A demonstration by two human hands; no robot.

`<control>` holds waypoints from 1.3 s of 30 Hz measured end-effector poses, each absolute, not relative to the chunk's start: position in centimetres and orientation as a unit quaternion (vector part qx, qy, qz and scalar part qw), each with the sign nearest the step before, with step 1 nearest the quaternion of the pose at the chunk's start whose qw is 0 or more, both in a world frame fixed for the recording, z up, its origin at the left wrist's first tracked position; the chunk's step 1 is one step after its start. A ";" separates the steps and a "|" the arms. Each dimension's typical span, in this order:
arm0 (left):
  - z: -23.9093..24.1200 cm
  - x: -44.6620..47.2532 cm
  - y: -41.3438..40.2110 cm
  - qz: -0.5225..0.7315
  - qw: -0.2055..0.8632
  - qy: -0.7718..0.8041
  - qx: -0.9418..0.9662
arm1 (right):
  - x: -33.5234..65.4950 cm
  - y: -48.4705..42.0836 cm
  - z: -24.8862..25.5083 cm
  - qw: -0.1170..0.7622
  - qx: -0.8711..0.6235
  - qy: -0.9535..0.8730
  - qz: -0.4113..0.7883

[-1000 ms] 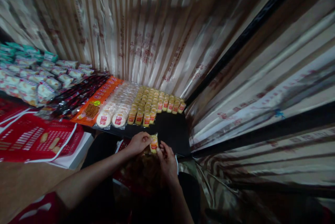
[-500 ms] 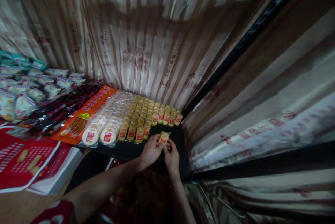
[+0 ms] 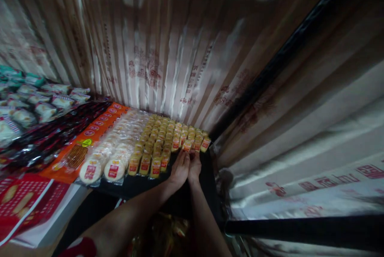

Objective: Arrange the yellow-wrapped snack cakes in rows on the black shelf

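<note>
A small yellow snack packet (image 3: 187,145) with an orange-red label stands at the front of the right-hand rows. My left hand (image 3: 180,169) has its fingertips closed at the packet's lower left. On the other side, my right hand (image 3: 194,167) pinches the lower right, its fingers partly hidden. Rows of matching yellow packets (image 3: 155,167) stand just left of and behind my hands on a black table (image 3: 132,189).
Round white crackers in clear wrap (image 3: 114,170) lie left of the yellow packets. Farther left are an orange snack bag (image 3: 66,165), dark packets (image 3: 57,133) and white packets (image 3: 45,111). A pleated curtain (image 3: 168,61) hangs behind; a dark pole (image 3: 270,69) slants at right.
Both my hands have carried the yellow packet forward from over the bare black tabletop to the front of the right-hand rows. The view has shifted slightly.
</note>
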State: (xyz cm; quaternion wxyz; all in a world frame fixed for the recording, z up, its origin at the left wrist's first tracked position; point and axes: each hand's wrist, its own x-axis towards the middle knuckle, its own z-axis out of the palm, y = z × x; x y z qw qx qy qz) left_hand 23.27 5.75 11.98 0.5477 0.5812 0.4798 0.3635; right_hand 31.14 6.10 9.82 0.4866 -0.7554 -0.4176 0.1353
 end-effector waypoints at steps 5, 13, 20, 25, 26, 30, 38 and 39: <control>10.8 23.0 6.6 0.367 0.549 0.484 0.574 | 30.7 6.9 9.6 0.482 -0.743 -0.448 0.123; 10.1 23.3 6.8 0.373 0.546 0.479 0.578 | 30.4 7.2 9.0 0.492 -0.730 -0.462 0.110; 11.3 23.0 6.9 0.353 0.520 0.493 0.602 | 30.4 7.3 9.1 0.483 -0.718 -0.484 0.129; 12.7 21.7 5.4 0.340 0.494 0.502 0.623 | 29.9 5.9 9.7 0.482 -0.723 -0.482 0.114; 12.9 21.3 4.8 0.341 0.488 0.502 0.628 | 29.6 5.3 9.7 0.485 -0.727 -0.473 0.112; 13.2 19.0 1.4 0.367 0.432 0.481 0.668 | 27.5 0.8 9.6 0.516 -0.725 -0.434 0.144; 9.3 12.2 -8.7 0.336 0.469 0.411 0.706 | 22.7 -11.7 7.8 0.449 -0.720 -0.501 0.167; 8.3 11.5 -9.6 0.321 0.493 0.419 0.691 | 22.5 -12.7 7.1 0.412 -0.727 -0.520 0.180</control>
